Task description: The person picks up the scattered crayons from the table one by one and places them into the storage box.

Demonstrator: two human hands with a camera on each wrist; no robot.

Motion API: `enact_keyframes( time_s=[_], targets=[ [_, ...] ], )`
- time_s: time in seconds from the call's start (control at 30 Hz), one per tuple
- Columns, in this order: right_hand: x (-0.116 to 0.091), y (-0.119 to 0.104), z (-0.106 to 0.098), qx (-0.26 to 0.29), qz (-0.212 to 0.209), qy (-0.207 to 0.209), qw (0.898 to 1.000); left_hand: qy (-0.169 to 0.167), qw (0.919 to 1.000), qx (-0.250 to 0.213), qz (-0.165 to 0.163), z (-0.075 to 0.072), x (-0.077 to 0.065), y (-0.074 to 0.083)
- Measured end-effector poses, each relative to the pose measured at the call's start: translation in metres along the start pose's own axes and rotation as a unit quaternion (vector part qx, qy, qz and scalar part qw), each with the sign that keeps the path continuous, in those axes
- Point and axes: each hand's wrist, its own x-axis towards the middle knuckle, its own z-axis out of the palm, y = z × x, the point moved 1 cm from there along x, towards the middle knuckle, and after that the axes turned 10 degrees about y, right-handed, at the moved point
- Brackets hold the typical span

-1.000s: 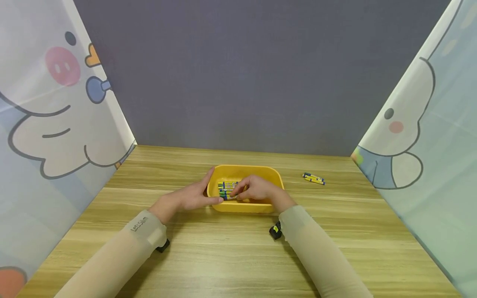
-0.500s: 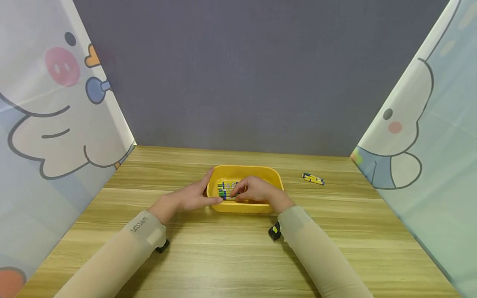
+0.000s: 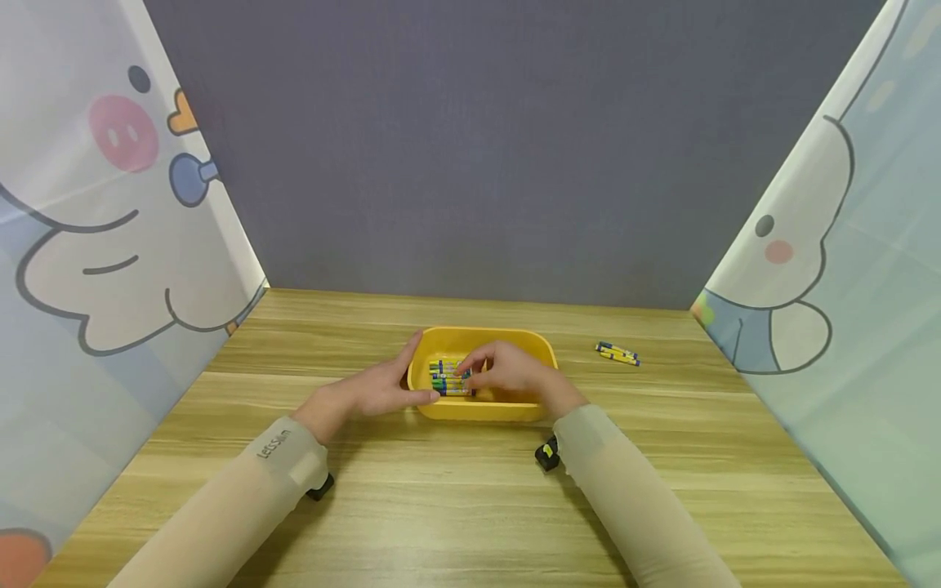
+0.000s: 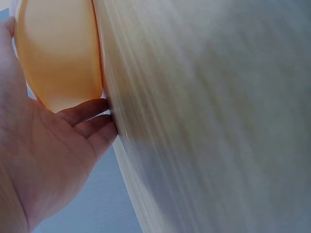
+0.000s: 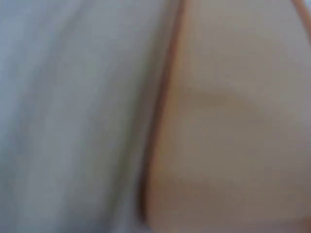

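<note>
A yellow plastic basket (image 3: 485, 411) sits on the wooden table. Inside, at its left end, several yellow crayons with blue and green parts (image 3: 446, 382) lie side by side. My left hand (image 3: 378, 388) holds the basket's left end, thumb over the near rim and fingers along the outside wall. In the left wrist view, the fingers (image 4: 99, 128) are bent beside the orange-looking basket wall (image 4: 60, 53). My right hand (image 3: 515, 369) reaches into the basket, index finger and thumb bent over the crayons. Whether they pinch one is hidden. The blurred right wrist view shows only the basket wall (image 5: 228, 121) and table.
A few loose crayons (image 3: 617, 354) lie on the table (image 3: 441, 490) to the right of the basket. A grey panel (image 3: 470, 147) stands at the back, with cartoon-printed sheets (image 3: 132, 245) on both sides.
My right fingertips have shifted slightly away from me, off the nearest crayon, which now shows along its length. My left hand and the basket have stayed put.
</note>
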Motion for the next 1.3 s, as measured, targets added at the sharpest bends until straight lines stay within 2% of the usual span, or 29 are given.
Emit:
enact_keyframes(
  time_s=[0.17, 0.33, 0.57, 0.7, 0.8, 0.97, 1.17, 1.3],
  targets=[
    [-0.010, -0.002, -0.030, -0.020, -0.014, 0.041, 0.999, -0.001, 0.9999, -0.012, 0.004, 0.000, 0.000, -0.001],
    [-0.030, 0.009, -0.066, -0.024, 0.001, 0.078, 0.997, 0.002, 0.9998, -0.018, 0.004, 0.000, 0.000, -0.001],
    [-0.070, 0.054, -0.117, -0.027, 0.039, 0.116, 0.992, 0.001, 0.9999, -0.014, -0.002, 0.000, -0.002, -0.001],
    [-0.097, 0.082, -0.139, -0.030, 0.069, 0.135, 0.988, 0.000, 1.0000, -0.008, -0.003, -0.002, -0.003, 0.000],
    [-0.116, 0.097, -0.151, -0.048, 0.095, 0.139, 0.985, -0.002, 0.9999, -0.011, -0.003, -0.003, -0.002, 0.001],
    [-0.137, 0.116, -0.164, -0.089, 0.114, 0.140, 0.980, -0.003, 0.9999, -0.009, -0.003, -0.002, -0.001, 0.000],
    [-0.145, 0.137, -0.172, -0.120, 0.118, 0.139, 0.976, -0.002, 0.9999, -0.015, -0.006, -0.002, -0.003, 0.000],
    [-0.147, 0.145, -0.174, -0.118, 0.126, 0.141, 0.975, -0.003, 0.9999, -0.016, -0.001, -0.002, -0.003, 0.001]
  ],
)
